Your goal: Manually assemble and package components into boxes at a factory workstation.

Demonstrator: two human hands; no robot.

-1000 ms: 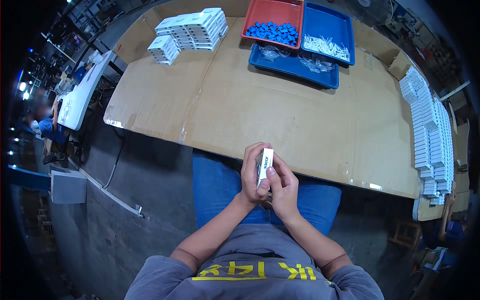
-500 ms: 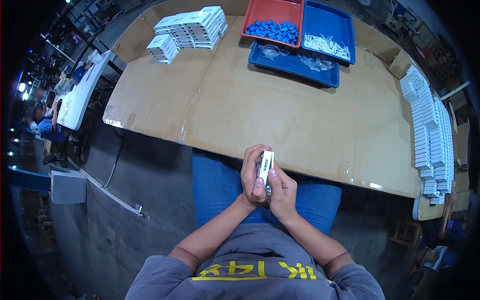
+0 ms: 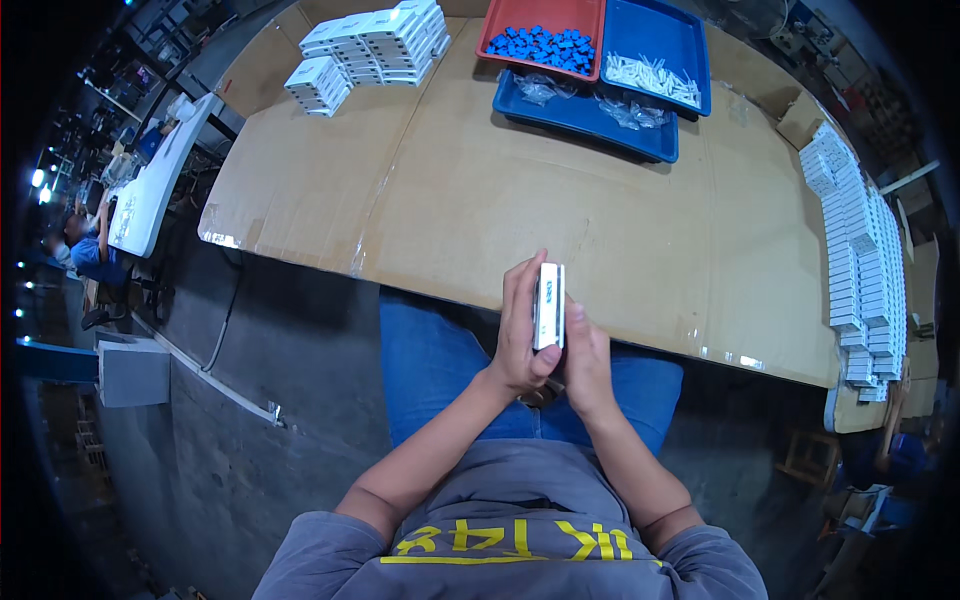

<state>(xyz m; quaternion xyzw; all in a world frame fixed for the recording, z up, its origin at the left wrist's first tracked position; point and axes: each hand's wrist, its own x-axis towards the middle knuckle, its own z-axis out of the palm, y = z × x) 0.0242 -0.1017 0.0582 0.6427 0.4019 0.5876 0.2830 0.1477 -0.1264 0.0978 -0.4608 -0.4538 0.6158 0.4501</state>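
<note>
Closest to me, over my lap and just off the near edge of the table (image 3: 560, 200), my two hands are pressed together around a small white box (image 3: 548, 305), which I hold upright on its narrow edge. My left hand (image 3: 520, 335) wraps it from the left, its grip closed, fingers stretched up along the box's side and the thumb pressed against its lower end. My right hand (image 3: 583, 355) backs it from the right, its grip likewise pinching the box, though most of those fingers are hidden behind it. Below the hands I see my blue trousers and grey shirt. The table is covered in brown cardboard sheets, bare across its middle. Along the right edge runs a long row of stacked white boxes (image 3: 860, 250), reaching from the far right corner almost to the near right corner. At the far edge sit three trays close together: a red tray (image 3: 500, 20) holding blue pieces (image 3: 545, 45), a blue tray (image 3: 690, 45) beside it holding small white pieces (image 3: 650, 75), and in front of both a second blue tray (image 3: 590, 115) with clear bags in it. Near the far left corner stands another pile of white boxes (image 3: 375, 45). Beyond the left edge, well apart, a seated person (image 3: 85, 250) is at a white bench.
</note>
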